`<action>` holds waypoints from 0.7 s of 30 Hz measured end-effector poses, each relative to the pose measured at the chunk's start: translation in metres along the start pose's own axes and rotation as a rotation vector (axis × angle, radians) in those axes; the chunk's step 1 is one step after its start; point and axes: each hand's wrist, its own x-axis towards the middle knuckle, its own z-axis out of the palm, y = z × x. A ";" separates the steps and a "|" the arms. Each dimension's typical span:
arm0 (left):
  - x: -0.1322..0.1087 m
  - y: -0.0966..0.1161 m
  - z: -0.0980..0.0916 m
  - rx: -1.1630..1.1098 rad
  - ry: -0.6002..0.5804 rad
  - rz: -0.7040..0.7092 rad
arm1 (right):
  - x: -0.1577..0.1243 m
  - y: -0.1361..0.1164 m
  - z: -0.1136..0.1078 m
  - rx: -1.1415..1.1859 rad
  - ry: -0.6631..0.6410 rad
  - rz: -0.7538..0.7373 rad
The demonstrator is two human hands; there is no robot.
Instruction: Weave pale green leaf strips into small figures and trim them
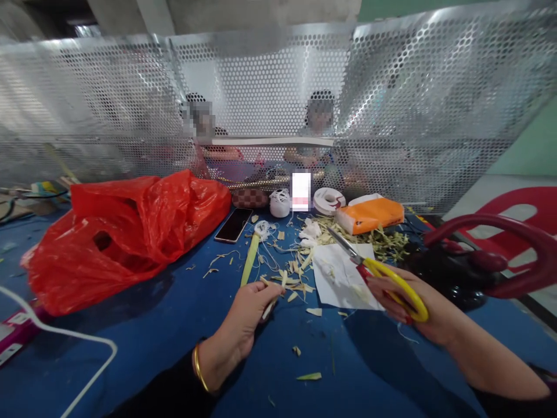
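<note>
My left hand [251, 309], with a gold bangle at the wrist, is closed in a pinch on a pale plant strip [284, 278] whose end sticks up past the thumb. What lies inside the fingers is partly hidden. My right hand [420, 297] grips yellow-handled scissors [376, 268], raised over a white paper sheet [335, 284], blades pointing up and left. From just beyond the left hand, a flat yellow-green leaf strip [250, 258] runs to a tangle of white string [264, 230]. Cut pale scraps [300, 284] lie between my hands.
A red plastic bag [143, 215] fills the left, beside a phone [234, 225]. Behind stand a string ball [279, 204], a ribbon spool [329, 193] and an orange tissue pack [372, 215]. A dark kettle [448, 273] is at right. Two people sit beyond the perforated metal screen [261, 75].
</note>
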 end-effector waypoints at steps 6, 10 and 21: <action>0.002 0.005 -0.002 -0.065 0.041 0.062 | -0.021 -0.002 0.033 0.197 -0.257 0.088; 0.003 0.009 -0.004 -0.168 0.093 0.084 | -0.032 0.000 0.043 0.029 -0.423 0.058; 0.005 0.003 -0.004 -0.222 0.114 0.101 | -0.040 0.001 0.049 -0.110 -0.474 0.136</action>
